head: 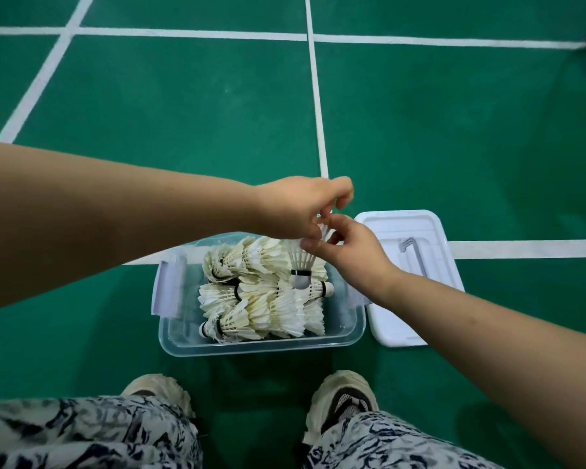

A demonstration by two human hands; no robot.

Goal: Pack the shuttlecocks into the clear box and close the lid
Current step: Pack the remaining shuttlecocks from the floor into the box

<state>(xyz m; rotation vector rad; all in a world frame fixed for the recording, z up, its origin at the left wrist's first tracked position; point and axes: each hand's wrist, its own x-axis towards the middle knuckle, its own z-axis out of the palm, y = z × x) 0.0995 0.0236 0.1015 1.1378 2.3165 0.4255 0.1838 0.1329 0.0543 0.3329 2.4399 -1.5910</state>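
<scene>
Green sports-court floor (183,130) with white lines (315,96) fills the frame, lines crossing toward the upper left. Clear box (261,346) sits at lower centre on the floor, lid off, packed with white feather shuttlecocks (251,299). White lid (410,228) lies flat just right of the box. Left hand (295,208) and right hand (352,252) meet above the box's far right corner, both pinching the feather end of one shuttlecock (301,262), cork down. Sneakers (342,401) and patterned trousers (82,431) at bottom edge.

clear glossy plastic box (263,346), feathered shuttlecocks (261,299)
</scene>
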